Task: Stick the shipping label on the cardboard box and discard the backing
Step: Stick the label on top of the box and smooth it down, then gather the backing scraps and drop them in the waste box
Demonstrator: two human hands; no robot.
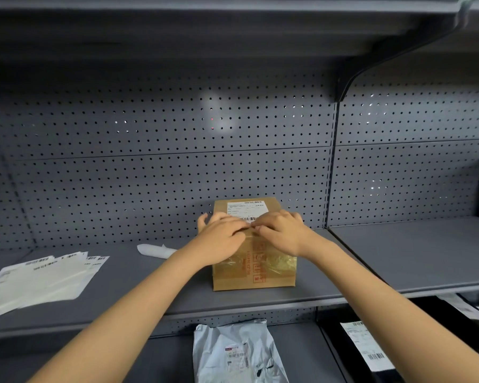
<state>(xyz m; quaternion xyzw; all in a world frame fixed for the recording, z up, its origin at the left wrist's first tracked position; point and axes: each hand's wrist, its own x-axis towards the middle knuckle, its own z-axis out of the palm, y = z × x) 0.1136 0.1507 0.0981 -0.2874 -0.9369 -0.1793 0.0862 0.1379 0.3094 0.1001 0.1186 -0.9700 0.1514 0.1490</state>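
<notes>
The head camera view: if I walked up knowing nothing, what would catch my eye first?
Two bare hands, the left hand and right hand, press flat on a white shipping label atop a cardboard box in the middle of a grey shelf. To the left lies a fanned stack of label sheets, with a crumpled white scrap just behind.

One brown cardboard box point(253, 261) stood on the grey metal shelf point(398, 258), bearing one white shipping label point(246, 210). One fanned stack of white label sheets point(39, 280) and one crumpled white backing strip point(155, 250) lay there. Two parcels occupied the lower shelf: one grey plastic mailer point(238, 355), one black parcel point(351, 352).
</notes>
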